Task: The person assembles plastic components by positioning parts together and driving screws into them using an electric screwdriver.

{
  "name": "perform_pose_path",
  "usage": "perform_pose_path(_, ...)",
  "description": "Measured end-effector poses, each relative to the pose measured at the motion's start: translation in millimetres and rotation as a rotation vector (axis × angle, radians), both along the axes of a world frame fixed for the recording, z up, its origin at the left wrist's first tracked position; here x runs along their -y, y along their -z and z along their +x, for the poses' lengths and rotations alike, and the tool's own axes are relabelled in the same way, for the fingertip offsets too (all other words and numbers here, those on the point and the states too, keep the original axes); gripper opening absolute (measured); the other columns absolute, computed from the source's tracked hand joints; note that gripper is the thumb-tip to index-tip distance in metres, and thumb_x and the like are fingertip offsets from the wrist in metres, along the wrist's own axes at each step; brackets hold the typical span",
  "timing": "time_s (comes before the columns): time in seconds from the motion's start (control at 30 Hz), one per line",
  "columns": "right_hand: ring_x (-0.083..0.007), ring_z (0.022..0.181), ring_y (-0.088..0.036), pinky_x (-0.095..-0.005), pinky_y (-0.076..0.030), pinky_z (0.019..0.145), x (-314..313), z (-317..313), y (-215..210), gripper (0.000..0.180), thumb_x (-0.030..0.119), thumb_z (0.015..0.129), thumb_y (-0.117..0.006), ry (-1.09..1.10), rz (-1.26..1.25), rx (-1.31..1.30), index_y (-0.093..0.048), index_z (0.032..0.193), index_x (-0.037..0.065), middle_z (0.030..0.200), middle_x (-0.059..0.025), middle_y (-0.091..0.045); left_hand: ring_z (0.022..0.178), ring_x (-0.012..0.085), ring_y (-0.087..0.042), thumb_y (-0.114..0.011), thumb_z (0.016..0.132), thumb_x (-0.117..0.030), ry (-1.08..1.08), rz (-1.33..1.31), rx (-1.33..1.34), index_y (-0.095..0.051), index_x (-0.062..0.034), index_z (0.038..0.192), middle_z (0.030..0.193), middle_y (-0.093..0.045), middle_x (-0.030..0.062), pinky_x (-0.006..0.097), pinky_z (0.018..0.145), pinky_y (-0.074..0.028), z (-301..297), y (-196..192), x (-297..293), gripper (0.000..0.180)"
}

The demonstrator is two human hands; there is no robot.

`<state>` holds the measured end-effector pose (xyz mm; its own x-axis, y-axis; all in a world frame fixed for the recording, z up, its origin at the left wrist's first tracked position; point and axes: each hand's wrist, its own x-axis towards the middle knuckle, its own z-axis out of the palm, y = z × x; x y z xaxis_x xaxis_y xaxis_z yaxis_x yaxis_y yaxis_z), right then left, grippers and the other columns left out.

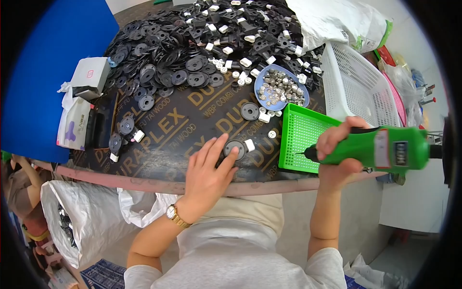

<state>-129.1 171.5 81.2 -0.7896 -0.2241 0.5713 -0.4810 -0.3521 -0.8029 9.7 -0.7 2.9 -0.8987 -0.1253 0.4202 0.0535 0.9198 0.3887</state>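
My right hand (340, 144) is wrapped round a green electric screwdriver (402, 148), its thin bit pointing left over a green perforated tray (301, 118). On the table's near part, my left hand (207, 168) rests with thumb and fingertips on a black round plastic disc (234, 150), holding it against the surface. A white plastic piece (249, 145) sticks out from the disc's right side. Just beyond lies another black disc (250, 111) with a white block (264, 117) near it. A small round white part (272, 134) lies left of the tray.
A large heap of black discs (168, 58) and black-and-white plug-like parts (245, 29) covers the far table. A blue plate (281, 103) holds small metal pieces. A white basket (358, 72) stands right; boxes (90, 74) stand left. Finished-looking assemblies (126, 126) lie at left.
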Motion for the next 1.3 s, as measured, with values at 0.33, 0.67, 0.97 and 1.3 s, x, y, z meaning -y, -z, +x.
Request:
perform_pose_path(0.33,-0.0112,0.046,-0.043,-0.0235,-0.036,0.042,71,14,8,0.084,0.065,0.065,-0.065,-0.288,-0.034,0.032,-0.040,0.115,0.002,0.061,-0.0041,-0.047,0.112,0.0300,-0.048,-0.070,0.071,-0.018,0.010,-0.038,-0.020,-0.059,-0.0121,0.110,0.122,-0.051,0.0100,0.043,0.087,-0.039,-13,5,-1,0.041)
perform_pose_path(0.67,-0.0113,0.047,-0.044,-0.0225,-0.036,0.041,85,15,23,0.075,0.054,0.067,-0.072,-0.309,-0.022,0.062,-0.042,0.110,0.000,0.062,-0.0055,-0.049,0.109,0.0293,-0.049,-0.070,0.069,-0.015,0.044,0.005,-0.030,-0.058,-0.0088,0.109,0.119,-0.052,0.0125,0.041,0.089,-0.039,-14,4,2,0.042)
perform_pose_path(0.97,-0.0087,0.053,-0.048,-0.0205,-0.038,0.047,94,16,25,0.034,0.003,0.078,-0.067,-0.083,0.091,-0.027,-0.047,0.105,-0.001,0.067,-0.0044,-0.053,0.105,0.0324,-0.050,-0.070,0.068,-0.011,0.113,0.169,-0.050,-0.057,-0.0061,0.107,0.114,-0.050,0.0149,0.039,0.079,-0.047,-16,5,3,0.042)
perform_pose_path(1.3,-0.0107,0.048,-0.042,-0.0225,-0.035,0.044,72,15,4,0.051,0.031,0.083,-0.065,-0.063,-0.107,-0.043,-0.040,0.116,0.002,0.064,-0.0029,-0.044,0.101,0.0315,-0.052,-0.070,0.067,-0.009,0.072,0.147,-0.080,-0.059,-0.0053,0.103,0.109,-0.051,0.0139,0.038,0.078,-0.049,-14,7,1,0.038)
